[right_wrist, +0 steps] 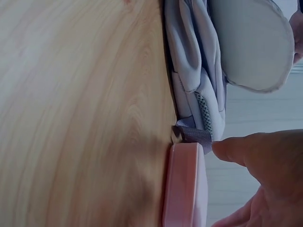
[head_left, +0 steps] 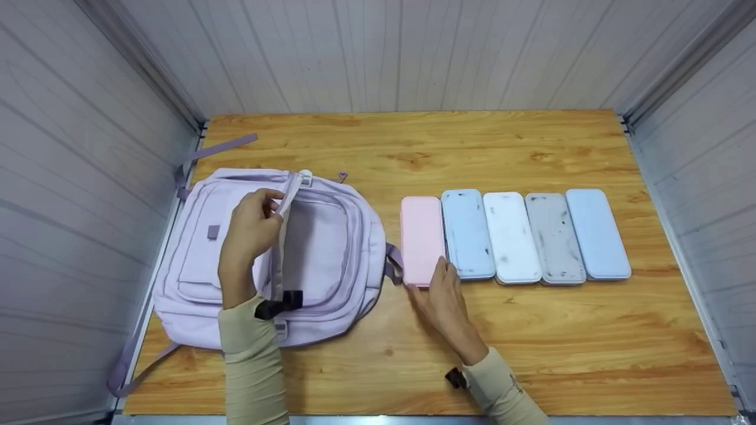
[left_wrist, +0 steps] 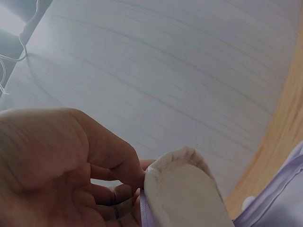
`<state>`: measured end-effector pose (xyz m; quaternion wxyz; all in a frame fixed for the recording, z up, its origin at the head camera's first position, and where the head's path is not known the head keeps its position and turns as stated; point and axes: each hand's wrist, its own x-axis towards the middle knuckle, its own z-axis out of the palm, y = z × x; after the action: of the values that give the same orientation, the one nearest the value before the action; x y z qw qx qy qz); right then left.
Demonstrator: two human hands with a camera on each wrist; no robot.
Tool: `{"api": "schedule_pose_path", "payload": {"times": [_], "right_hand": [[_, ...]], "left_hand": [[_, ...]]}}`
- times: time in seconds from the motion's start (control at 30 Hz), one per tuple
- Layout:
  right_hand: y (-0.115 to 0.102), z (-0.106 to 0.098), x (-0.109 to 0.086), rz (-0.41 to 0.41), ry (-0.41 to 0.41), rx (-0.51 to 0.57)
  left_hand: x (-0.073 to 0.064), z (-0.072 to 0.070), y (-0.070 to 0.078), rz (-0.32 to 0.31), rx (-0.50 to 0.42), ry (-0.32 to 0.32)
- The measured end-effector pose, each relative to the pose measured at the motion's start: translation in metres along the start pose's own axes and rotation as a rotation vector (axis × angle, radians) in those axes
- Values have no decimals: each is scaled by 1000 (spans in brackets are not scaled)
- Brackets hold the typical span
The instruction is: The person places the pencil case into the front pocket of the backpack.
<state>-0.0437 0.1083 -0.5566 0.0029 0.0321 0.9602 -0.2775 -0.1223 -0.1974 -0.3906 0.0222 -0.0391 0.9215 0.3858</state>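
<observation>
A lilac backpack (head_left: 201, 254) lies on its back with its front compartment unzipped. Between thumb and fingers, my left hand (head_left: 251, 227) pinches the edge of the front flap (left_wrist: 184, 194) and lifts it, so its pale lining shows. My right hand (head_left: 443, 304) is at the near end of a pink case (head_left: 421, 236), thumb by the left corner and fingers over the right side. In the right wrist view the thumb (right_wrist: 236, 149) is extended close to the pink case (right_wrist: 182, 189); whether it touches cannot be told. Part of that hand's fingers is out of view.
Right of the pink case stand a blue case (head_left: 468, 233), a white case (head_left: 511, 236), a grey case (head_left: 555, 236) and another blue case (head_left: 598, 233) in a row. Backpack straps (head_left: 227, 144) trail on the wooden table (head_left: 449, 141). Pale panels (head_left: 378, 59) enclose the back and sides.
</observation>
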Motion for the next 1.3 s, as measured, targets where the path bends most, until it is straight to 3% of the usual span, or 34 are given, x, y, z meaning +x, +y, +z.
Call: {"api": "schedule_pose_path", "payload": {"times": [0.2,0.37,0.8,1.3], "right_hand": [[1,11,0,-17,-1,-38],[2,18,2,-48,45,-76],[0,31,6,-34,122,-98],[1,34,10,-10,105,-93]], "left_hand": [[0,-1,0,10,3,10],[0,0,0,4,-5,7],[0,-1,-1,18,-15,11],[1,1,-1,29,-17,12]]}}
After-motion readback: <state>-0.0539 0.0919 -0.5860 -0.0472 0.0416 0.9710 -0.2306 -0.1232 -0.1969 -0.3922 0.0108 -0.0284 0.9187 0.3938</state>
